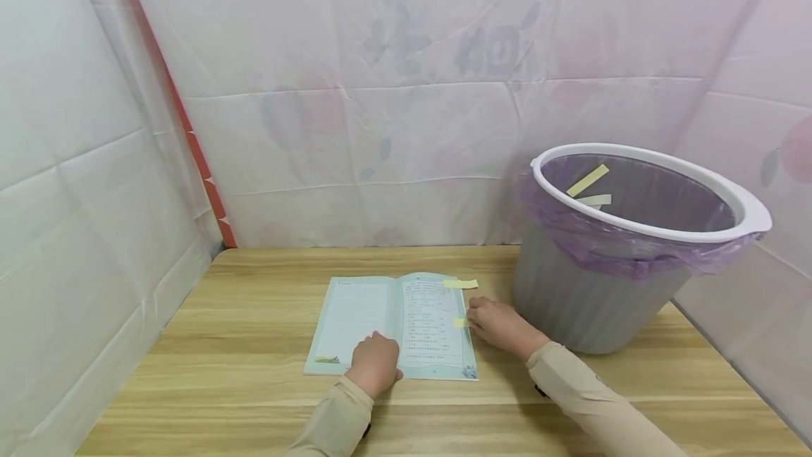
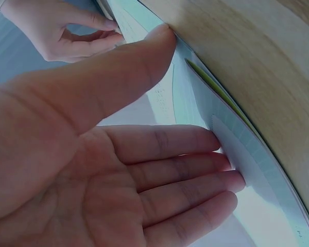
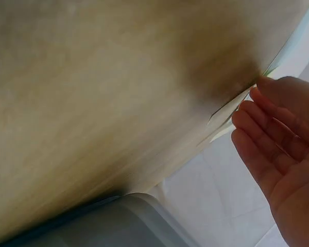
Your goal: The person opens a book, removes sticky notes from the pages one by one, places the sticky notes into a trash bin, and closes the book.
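An open booklet point(image 1: 368, 309) with pale green margins lies on the table. My left hand point(image 1: 376, 362) rests along its lower middle; in the left wrist view the fingers point(image 2: 180, 175) are extended against the pages and the thumb is near the lower edge. At the right page's outer edge my right hand point(image 1: 500, 324) pinches the lower yellow sticky strip point(image 1: 461, 323) between thumb and fingertips, which partly hide it. Above that hand, another yellow strip point(image 1: 466, 284) sticks out past the page's upper right edge. In the right wrist view the fingertips point(image 3: 244, 121) meet the page edge.
A grey trash bin point(image 1: 571, 295) with a white rim point(image 1: 634, 226) and purple liner stands right of the booklet, close to the right forearm. Yellow strips point(image 1: 588, 180) cling inside its liner. Pale printed sheeting point(image 1: 393, 125) walls the wooden table point(image 1: 254, 330) at back and sides.
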`<state>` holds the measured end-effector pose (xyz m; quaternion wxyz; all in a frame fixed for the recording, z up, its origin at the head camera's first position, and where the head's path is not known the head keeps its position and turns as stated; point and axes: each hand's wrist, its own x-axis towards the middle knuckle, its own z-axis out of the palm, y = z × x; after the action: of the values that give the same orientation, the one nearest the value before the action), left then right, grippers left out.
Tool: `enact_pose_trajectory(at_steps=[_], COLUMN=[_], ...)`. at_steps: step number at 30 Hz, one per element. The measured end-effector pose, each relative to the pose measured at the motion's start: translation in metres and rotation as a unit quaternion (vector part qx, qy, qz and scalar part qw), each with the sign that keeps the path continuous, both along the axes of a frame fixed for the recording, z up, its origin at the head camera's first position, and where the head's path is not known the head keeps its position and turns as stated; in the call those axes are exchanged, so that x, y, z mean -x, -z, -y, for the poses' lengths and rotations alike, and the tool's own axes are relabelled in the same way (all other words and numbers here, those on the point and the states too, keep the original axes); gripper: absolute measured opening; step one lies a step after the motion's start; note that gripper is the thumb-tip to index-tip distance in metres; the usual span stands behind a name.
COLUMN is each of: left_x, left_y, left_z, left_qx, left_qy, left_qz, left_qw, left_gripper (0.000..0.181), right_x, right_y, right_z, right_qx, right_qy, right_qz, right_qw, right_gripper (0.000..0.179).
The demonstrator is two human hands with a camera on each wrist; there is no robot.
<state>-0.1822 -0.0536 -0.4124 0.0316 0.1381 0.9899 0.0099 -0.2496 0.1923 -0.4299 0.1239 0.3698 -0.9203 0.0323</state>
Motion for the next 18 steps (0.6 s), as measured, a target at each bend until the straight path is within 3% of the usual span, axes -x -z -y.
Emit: enact_pose_trajectory(at_steps=[18], left_x=[0.0003], left_y=[0.0008], left_z=[-0.0005], left_qx=[0.005], left_qy=[-0.005], left_qz=[0.003], left_qw=[1.0000], left_gripper=[0.036], right_x=[-0.0035], right_y=[0.0009], right_z=[0.0039], right_qx=[-0.026], right_qy=[0.016], right_qz=[-0.062], right_qw=[0.9976], right_gripper=[0.024])
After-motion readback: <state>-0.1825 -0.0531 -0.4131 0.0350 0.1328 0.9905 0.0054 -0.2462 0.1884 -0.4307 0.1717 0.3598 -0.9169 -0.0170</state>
